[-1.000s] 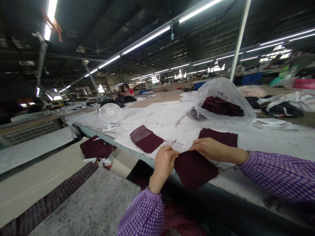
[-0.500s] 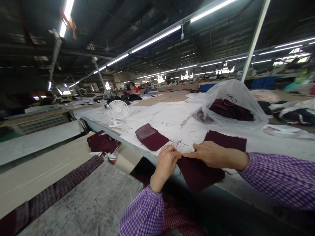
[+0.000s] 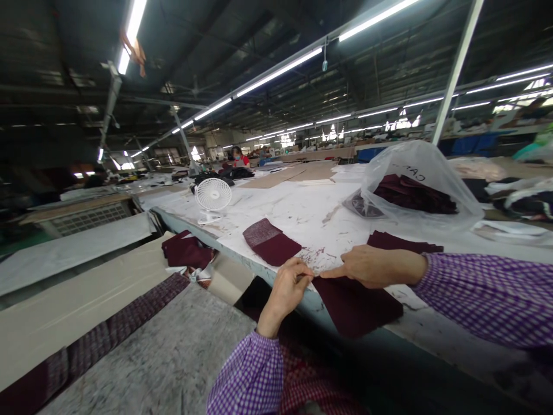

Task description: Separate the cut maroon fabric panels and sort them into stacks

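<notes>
My left hand (image 3: 288,290) is closed in a pinch at the near corner of a maroon fabric piece (image 3: 356,308), which hangs partly over the table's front edge. On top of this piece rests my right hand (image 3: 374,266), its index finger stretched towards that same corner and its other fingers bent under. The two hands' fingertips almost meet; what exactly lies between the left fingertips is too small to see. Beyond the left hand lies a small stack of maroon pieces (image 3: 272,242), partly speckled grey. More maroon pieces (image 3: 401,242) lie behind my right forearm.
A clear plastic bag (image 3: 421,178) of dark maroon pieces stands on the white-covered table (image 3: 294,202). A white fan (image 3: 213,195) is near the table's left edge. Lower left, a grey surface (image 3: 155,351) bears a row of overlapping maroon pieces (image 3: 116,323). A person (image 3: 241,158) is far back.
The view has shifted slightly, so the surroundings sit a little further right. My right index finger and thumb have moved slightly; the left hand keeps its pinch at the fabric's corner.
</notes>
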